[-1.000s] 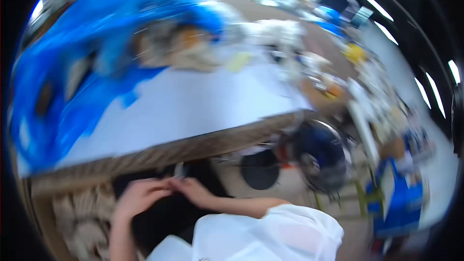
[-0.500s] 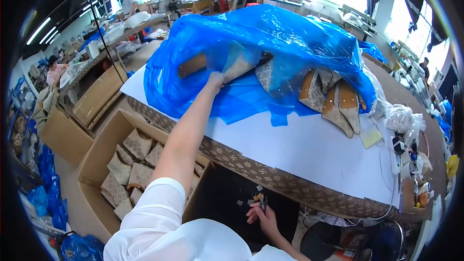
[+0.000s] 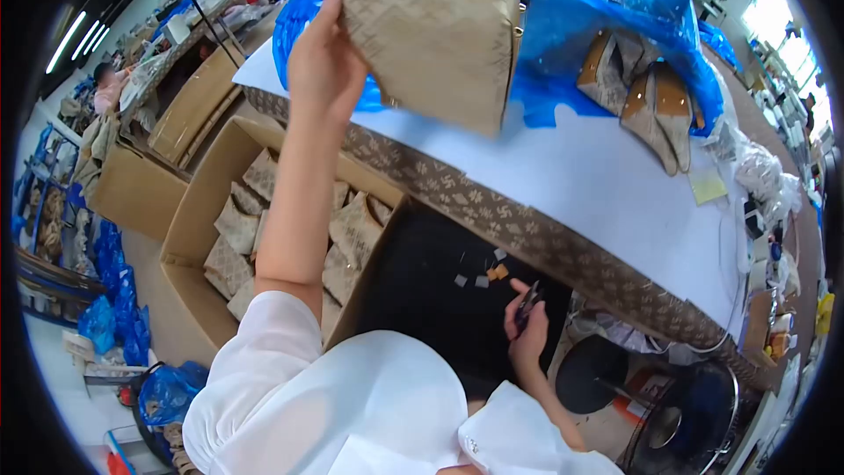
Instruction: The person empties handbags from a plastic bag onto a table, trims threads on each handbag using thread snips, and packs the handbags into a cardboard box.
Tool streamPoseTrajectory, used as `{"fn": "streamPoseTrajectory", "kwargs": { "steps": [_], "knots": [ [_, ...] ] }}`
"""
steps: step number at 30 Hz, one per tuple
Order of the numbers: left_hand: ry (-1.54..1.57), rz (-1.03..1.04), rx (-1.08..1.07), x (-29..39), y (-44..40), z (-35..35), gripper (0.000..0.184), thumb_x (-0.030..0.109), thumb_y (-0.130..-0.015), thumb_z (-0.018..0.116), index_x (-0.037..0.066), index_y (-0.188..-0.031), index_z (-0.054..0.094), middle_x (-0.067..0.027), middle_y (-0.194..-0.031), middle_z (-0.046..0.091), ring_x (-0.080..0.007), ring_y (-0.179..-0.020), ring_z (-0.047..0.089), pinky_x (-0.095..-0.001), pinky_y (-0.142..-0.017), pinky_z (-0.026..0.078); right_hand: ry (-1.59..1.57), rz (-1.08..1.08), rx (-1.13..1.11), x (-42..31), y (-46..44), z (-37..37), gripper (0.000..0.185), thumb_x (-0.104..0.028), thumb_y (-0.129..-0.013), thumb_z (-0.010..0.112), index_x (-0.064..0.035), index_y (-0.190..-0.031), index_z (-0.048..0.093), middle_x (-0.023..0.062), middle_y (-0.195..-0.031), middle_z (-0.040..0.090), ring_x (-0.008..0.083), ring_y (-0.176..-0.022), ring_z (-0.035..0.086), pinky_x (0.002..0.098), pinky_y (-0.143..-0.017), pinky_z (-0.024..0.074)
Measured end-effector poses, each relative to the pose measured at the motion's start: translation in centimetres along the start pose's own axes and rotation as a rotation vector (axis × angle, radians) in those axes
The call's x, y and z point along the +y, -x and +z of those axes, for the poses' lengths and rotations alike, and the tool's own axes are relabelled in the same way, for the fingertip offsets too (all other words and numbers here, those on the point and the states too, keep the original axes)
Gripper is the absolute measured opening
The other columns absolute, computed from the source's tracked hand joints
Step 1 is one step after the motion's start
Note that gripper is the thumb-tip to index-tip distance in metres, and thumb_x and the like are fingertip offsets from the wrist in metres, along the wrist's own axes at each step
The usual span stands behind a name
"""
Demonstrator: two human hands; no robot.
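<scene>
My left hand (image 3: pixel 327 66) is raised over the table's edge, its fingers wrapped round the left side of a beige patterned bag piece (image 3: pixel 435 44) with small metal fittings on its right edge. Behind it, blue plastic sheeting (image 3: pixel 563 18) covers part of the white tabletop (image 3: pixel 563 167). My right hand (image 3: pixel 527 327) is low, over the black surface (image 3: pixel 422 273), closed round a small dark tool (image 3: pixel 527 306). Small grey and orange bits (image 3: pixel 498 273) lie beside its fingers. More patterned pieces with tan parts (image 3: pixel 659 114) rest at the sheeting's right end.
An open cardboard box (image 3: pixel 189 237) with several patterned pieces stands left below the table. A fan (image 3: pixel 681 427) stands at lower right. A yellow note (image 3: pixel 707 185) and clear plastic (image 3: pixel 756 167) lie on the right. A person (image 3: pixel 107 88) is far left.
My left hand has drawn a patterned piece out of the blue sheeting and lifted it towards me. My right hand still holds the dark tool. The view has shifted.
</scene>
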State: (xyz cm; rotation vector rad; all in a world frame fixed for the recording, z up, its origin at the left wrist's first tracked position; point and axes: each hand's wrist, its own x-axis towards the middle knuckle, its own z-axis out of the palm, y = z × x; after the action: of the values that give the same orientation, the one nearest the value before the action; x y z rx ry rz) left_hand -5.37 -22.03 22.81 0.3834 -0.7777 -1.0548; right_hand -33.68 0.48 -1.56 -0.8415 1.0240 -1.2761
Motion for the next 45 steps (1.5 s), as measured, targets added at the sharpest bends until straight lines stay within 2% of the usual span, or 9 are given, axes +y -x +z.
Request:
{"fn": "streamPoseTrajectory", "kwargs": {
  "steps": [7, 10, 19, 22, 25, 28, 31, 36, 45],
  "knots": [
    [0.220, -0.463, -0.036, 3.9, 7.0, -7.5, 0.028, 0.016, -0.100, 0.046, -0.002, -0.119, 0.057, -0.0140, -0.118, 0.063, -0.0206, -0.115, 0.058, -0.0321, -0.101, 0.048, -0.019, -0.231, 0.075, -4.3, -1.0, 1.2, 0.050, -0.036, -0.102, 0.036, 0.0050, -0.127, 0.051, -0.0005, -0.071, 0.046, 0.0051, -0.050, 0.038, 0.0183, -0.044, 0.0278],
    [-0.028, -0.362, 0.508, 3.3, 8.4, -6.4, 0.028, 0.014, -0.101, 0.044, -0.003, -0.120, 0.056, -0.0132, -0.119, 0.063, -0.0208, -0.111, 0.061, -0.0333, -0.100, 0.049, -0.003, -0.255, 0.040, -6.1, -1.5, 2.2, 0.048, -0.033, -0.102, 0.036, 0.0051, -0.129, 0.049, -0.0001, -0.072, 0.046, 0.0045, -0.052, 0.037, 0.0178, -0.046, 0.0279],
    [-0.062, -0.629, 0.177, 0.4, 14.1, -9.7, 0.031, 0.018, -0.100, 0.048, -0.002, -0.123, 0.052, -0.0129, -0.118, 0.063, -0.0219, -0.109, 0.062, -0.0324, -0.096, 0.051, 0.084, -0.536, -0.210, -9.8, -3.8, 4.5, 0.046, -0.026, -0.095, 0.056, 0.0037, -0.130, 0.051, -0.0003, -0.076, 0.047, 0.0033, -0.058, 0.038, 0.0178, -0.052, 0.0313],
    [-0.118, -0.789, 0.019, -3.0, 17.3, -9.1, 0.034, 0.022, -0.098, 0.052, 0.000, -0.124, 0.052, -0.0118, -0.120, 0.061, -0.0216, -0.112, 0.060, -0.0321, -0.095, 0.050, 0.352, -0.707, -0.290, -10.8, -4.5, 6.1, 0.047, -0.015, -0.085, 0.068, 0.0028, -0.127, 0.054, 0.0013, -0.087, 0.055, 0.0029, -0.062, 0.041, 0.0179, -0.056, 0.0335],
    [-0.304, -0.913, 0.058, -5.4, 20.5, -7.7, 0.038, 0.026, -0.096, 0.055, 0.001, -0.125, 0.052, -0.0111, -0.122, 0.060, -0.0221, -0.116, 0.058, -0.0343, -0.096, 0.048, 0.142, -0.396, -0.579, -9.1, -4.5, 6.4, 0.048, -0.007, -0.083, 0.068, 0.0056, -0.127, 0.052, 0.0121, -0.124, 0.052, 0.0042, -0.067, 0.047, 0.0193, -0.065, 0.0394],
    [-0.632, -0.066, -0.249, -3.5, 21.6, -1.7, 0.051, 0.033, -0.089, 0.066, 0.003, -0.128, 0.051, -0.0103, -0.120, 0.060, -0.0240, -0.116, 0.056, -0.0379, -0.098, 0.044, 0.094, -0.219, -0.443, -7.4, -4.6, 6.7, 0.038, -0.004, -0.080, 0.071, -0.0032, -0.117, 0.061, 0.0069, -0.124, 0.054, 0.0033, -0.064, 0.045, 0.0174, -0.059, 0.0355],
    [-1.128, -0.078, -0.736, -2.7, 22.1, -2.1, 0.058, 0.026, -0.083, 0.072, 0.007, -0.132, 0.049, -0.0082, -0.116, 0.059, -0.0217, -0.111, 0.057, -0.0358, -0.100, 0.041, -0.016, -0.234, -0.325, -6.7, -4.2, 6.4, 0.035, -0.002, -0.080, 0.071, -0.0033, -0.114, 0.062, 0.0063, -0.120, 0.055, 0.0031, -0.063, 0.044, 0.0180, -0.058, 0.0353],
    [-0.978, -0.424, -0.407, -4.7, 23.0, -1.6, 0.060, 0.021, -0.073, 0.080, 0.008, -0.126, 0.055, -0.0085, -0.111, 0.060, -0.0208, -0.102, 0.058, -0.0341, -0.096, 0.042, 0.327, -0.392, -0.255, -8.4, -3.8, 3.9, 0.032, -0.001, -0.080, 0.071, -0.0025, -0.111, 0.064, 0.0058, -0.117, 0.055, 0.0033, -0.061, 0.044, 0.0193, -0.056, 0.0352],
    [-0.962, -0.311, -0.595, -7.0, 23.7, -0.6, 0.037, 0.018, -0.071, 0.080, 0.008, -0.102, 0.063, -0.0062, -0.094, 0.065, -0.0270, -0.092, 0.059, -0.0356, -0.083, 0.044, 0.942, -0.673, -0.167, -11.3, -4.2, 1.9, 0.019, -0.001, -0.082, 0.070, 0.0022, -0.099, 0.062, 0.0041, -0.083, 0.055, 0.0107, -0.066, 0.052, 0.0220, -0.062, 0.0418]
  ]
}}
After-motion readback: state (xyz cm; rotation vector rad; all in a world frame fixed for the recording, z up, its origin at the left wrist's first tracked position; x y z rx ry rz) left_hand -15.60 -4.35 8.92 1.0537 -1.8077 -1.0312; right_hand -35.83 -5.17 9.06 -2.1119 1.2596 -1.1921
